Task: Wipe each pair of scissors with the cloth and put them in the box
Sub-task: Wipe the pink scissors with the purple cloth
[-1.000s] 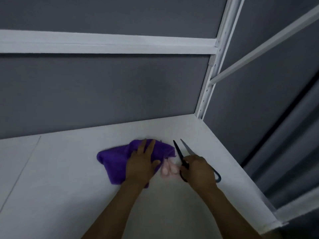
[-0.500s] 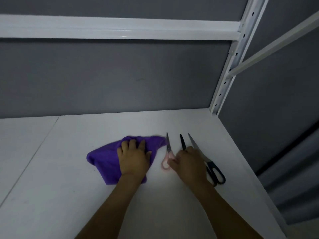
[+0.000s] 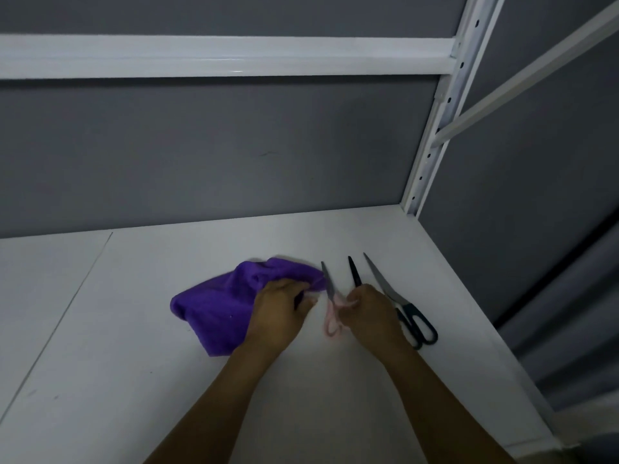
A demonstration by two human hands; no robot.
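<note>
Gripping a bunched fold of the purple cloth (image 3: 214,306), the left hand (image 3: 279,311) is curling its fingers into the fabric near the cloth's right corner. The cloth is lying crumpled on the white shelf (image 3: 134,380), with most of it spreading out to the left of that hand.

Just right of the cloth, the pink scissors (image 3: 330,284) are lying with their blades pressed together and pointing away from the person. The blade is running along the cloth's right corner, and whether it is touching the fabric I cannot tell. The right hand (image 3: 370,316) is pinching the pink handles, its fingers curling round the upper loop while the lower loop is showing beside the knuckles.

Farther right of the cloth, beyond the pink pair, the black scissors (image 3: 407,309) are lying on the shelf with their blades spread apart. One blade is disappearing behind the right hand and the other is running alongside it.

Behind the cloth, a grey wall (image 3: 234,155) is rising from the shelf, with a white beam (image 3: 217,56) crossing it higher up. A white post (image 3: 435,128) with holes is standing behind and to the right of the cloth.
</note>
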